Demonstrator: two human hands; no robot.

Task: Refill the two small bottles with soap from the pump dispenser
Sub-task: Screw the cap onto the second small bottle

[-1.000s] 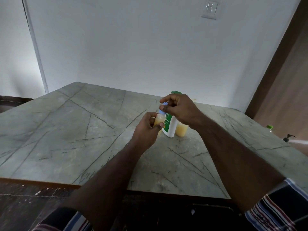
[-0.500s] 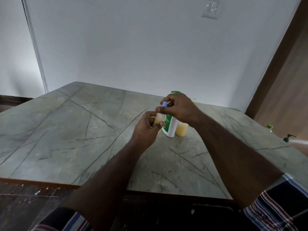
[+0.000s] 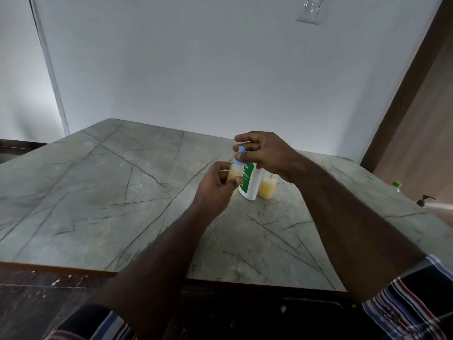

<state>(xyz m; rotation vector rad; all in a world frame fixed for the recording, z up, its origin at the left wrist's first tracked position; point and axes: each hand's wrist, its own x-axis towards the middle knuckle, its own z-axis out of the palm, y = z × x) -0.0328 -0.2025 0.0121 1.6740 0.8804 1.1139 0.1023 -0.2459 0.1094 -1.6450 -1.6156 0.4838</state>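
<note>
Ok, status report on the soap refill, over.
Left hand grips small bottle, yellow soap inside. Right hand pinches its blue cap. Second bottle stands uncapped beside dispenser. Nothing blocking.

- Table (image 3: 103, 192): grey stone look, dark veins, smooth, matt.
- Dispenser (image 3: 252, 185): white plastic, smooth, slight sheen.
- 2 bottles (image 3: 267, 188): clear plastic, yellowish soap inside.
- Cap (image 3: 241, 150): blue plastic.
- Sleeve (image 3: 411, 303): striped cloth.
</note>
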